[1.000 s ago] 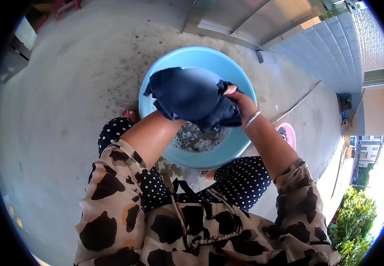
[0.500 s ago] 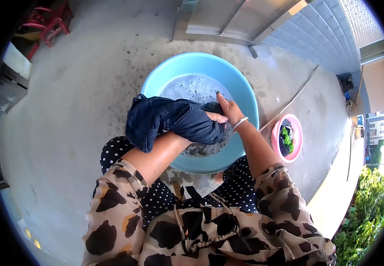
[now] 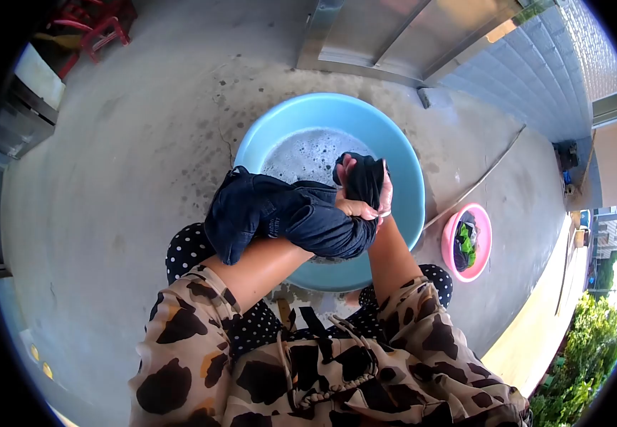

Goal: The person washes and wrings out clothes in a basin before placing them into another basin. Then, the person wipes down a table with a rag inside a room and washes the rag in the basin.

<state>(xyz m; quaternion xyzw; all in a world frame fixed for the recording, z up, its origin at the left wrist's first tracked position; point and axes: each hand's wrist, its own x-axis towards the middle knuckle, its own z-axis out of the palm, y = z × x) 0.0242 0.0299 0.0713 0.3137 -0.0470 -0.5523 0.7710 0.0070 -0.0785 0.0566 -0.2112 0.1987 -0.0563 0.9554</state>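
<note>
- The dark navy cloth garment hung across the person's bare left forearm, between the body and the far part of the basin. Its long axis ran sideways, from a loose, wide end on the person's left to a gathered end at the hands.
- The left hand lay at the gathered part, its fingers beside the right wrist; cloth hid much of the palm, so how tightly it was closed could not be told.
- The right hand, nearer that gathered end, was closed around a dark bunch with little visible gap. The bunch pointed up and away from the body. A pale bracelet circled the right wrist.
- Beneath both hands stood the wide, round, light-blue plastic basin, with foamy water showing beyond the garment. The hands were within its outline, nearer its right rim; the loose end overhung the near-left rim.
- To the right, apart from the large basin, a small pink plastic basin held dark and bright green cloth pieces.
- Bare concrete floor gave open room on the left. Farther off, a long thin pole lay on the right and a metal-framed door stood ahead.
</note>
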